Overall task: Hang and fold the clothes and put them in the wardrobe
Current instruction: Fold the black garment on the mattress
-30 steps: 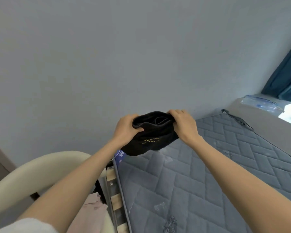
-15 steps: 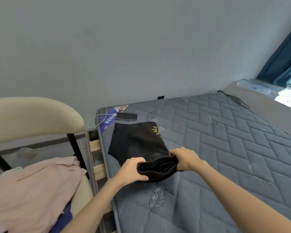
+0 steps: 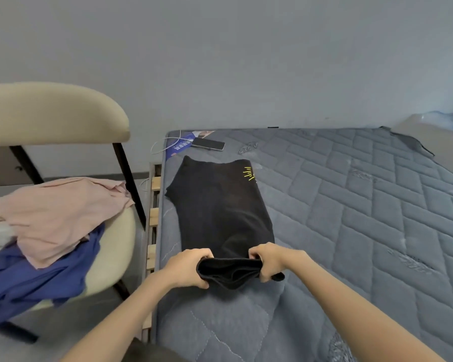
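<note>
Centrally, one black garment (image 3: 220, 205) lies flat on the grey quilted mattress (image 3: 351, 205), its near end bunched and raised between two hands. At 7 o'clock of the garment, the left hand (image 3: 188, 267) has its fingers curled round the left side of the bunched hem, grasping it. At 5 o'clock, the right hand (image 3: 270, 261) is likewise clenched on the right side of the same hem. The cloth runs from the hands toward 12 o'clock, with one yellow mark (image 3: 247, 173) at its far right corner.

Counted items: one chair (image 3: 50, 113) at 9 o'clock, bearing one pink garment (image 3: 60, 210) on top and one blue garment (image 3: 37, 278) beneath it, hanging over the seat front. One phone (image 3: 208, 144), one white cable (image 3: 162, 145) and one blue leaflet (image 3: 177, 147) sit close together at 12 o'clock, by the mattress's far left corner.

Edges: the black garment's left side lies near the mattress's left edge. Wooden slats (image 3: 155, 182) show between that edge and the chair.

Open room: quilted surface extends broadly from 1 to 4 o'clock of the garment, as far as the wall (image 3: 246, 61).
</note>
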`<state>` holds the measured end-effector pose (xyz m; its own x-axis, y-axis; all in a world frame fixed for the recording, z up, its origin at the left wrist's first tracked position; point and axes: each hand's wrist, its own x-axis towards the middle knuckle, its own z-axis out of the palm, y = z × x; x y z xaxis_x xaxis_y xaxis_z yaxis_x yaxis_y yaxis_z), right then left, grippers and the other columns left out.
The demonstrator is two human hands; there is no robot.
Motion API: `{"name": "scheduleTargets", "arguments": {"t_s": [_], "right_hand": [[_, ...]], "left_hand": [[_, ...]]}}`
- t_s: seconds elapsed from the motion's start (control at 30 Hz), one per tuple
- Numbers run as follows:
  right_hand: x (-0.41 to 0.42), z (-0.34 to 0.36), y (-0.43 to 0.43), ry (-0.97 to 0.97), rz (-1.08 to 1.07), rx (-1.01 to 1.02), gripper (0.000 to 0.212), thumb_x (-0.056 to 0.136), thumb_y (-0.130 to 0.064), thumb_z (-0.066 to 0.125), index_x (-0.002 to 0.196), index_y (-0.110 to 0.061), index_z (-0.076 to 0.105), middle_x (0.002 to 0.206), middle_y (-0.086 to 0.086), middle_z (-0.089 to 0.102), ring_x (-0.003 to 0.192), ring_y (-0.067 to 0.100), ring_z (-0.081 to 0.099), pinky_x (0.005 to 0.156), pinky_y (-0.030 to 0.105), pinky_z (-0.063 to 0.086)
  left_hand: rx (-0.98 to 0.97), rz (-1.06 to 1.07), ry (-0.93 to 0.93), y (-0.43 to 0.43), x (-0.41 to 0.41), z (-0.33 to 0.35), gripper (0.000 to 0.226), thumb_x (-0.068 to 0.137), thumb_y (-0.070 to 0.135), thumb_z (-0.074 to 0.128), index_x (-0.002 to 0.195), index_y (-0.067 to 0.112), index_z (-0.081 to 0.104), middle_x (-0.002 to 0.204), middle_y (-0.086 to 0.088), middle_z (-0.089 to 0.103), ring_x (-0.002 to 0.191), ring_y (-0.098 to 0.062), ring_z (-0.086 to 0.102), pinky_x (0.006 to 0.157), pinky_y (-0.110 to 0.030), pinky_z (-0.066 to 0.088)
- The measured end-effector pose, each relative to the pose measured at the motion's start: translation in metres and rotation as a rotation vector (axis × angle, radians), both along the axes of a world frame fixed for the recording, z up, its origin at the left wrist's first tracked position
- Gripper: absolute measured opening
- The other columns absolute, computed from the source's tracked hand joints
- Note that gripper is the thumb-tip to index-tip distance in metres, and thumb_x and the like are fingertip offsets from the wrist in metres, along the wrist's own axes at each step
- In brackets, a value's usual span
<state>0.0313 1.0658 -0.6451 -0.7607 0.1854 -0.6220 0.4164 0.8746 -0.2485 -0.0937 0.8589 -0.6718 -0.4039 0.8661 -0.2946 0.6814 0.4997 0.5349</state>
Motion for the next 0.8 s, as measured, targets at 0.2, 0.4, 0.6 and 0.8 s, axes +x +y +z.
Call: {"name": "scheduleTargets", "arguments": {"t_s": [0.2,0.4,0.6,0.8], "right_hand": [[0.054,-0.015,-0.006,-0.014,0.056,0.116,0.090,0.070,-0.025,0.075,0.146,-0.018,0.028,0.121,0.008,0.056,0.107,0.027,0.056,0.081,0.033,0.050],[0.090,-0.021,-0.013,-0.184,0.031,-0.022,0.021,0.067,-0.022,0.070,0.079,-0.009,0.058,0.070,0.002,0.055,0.068,0.022,0.053,0.058,0.030,0.040],[0.090,-0.006,-0.003,-0.017,-0.045,-0.023,0.021,0.071,-0.018,0.068,0.073,-0.012,0.048,0.071,0.001,0.050,0.069,0.023,0.049,0.055,0.027,0.036],[0.066,0.006,0.014,0.478,-0.235,0.025,0.044,0.079,-0.025,0.068,0.122,-0.020,0.057,0.112,0.003,0.060,0.092,0.018,0.055,0.075,0.029,0.047]], "left_hand": [[-0.197,-0.142,0.165,0.003,0.053,0.004,0.033,0.072,0.028,0.067,0.094,0.027,0.044,0.125,0.015,0.042,0.082,-0.016,0.057,0.065,-0.028,0.040],[-0.319,-0.195,-0.224,0.001,0.091,0.000,0.034,0.078,0.018,0.070,0.100,0.031,0.048,0.078,0.017,0.055,0.069,-0.002,0.053,0.063,-0.014,0.042],[-0.038,-0.001,-0.380,-0.007,0.083,0.015,0.033,0.077,0.007,0.072,0.102,0.022,0.056,0.087,0.014,0.062,0.077,0.000,0.061,0.065,-0.009,0.045],[0.207,0.329,-0.386,-0.005,0.056,0.020,0.042,0.082,0.025,0.071,0.120,0.022,0.053,0.110,0.014,0.061,0.099,-0.002,0.058,0.087,-0.018,0.048]]}}
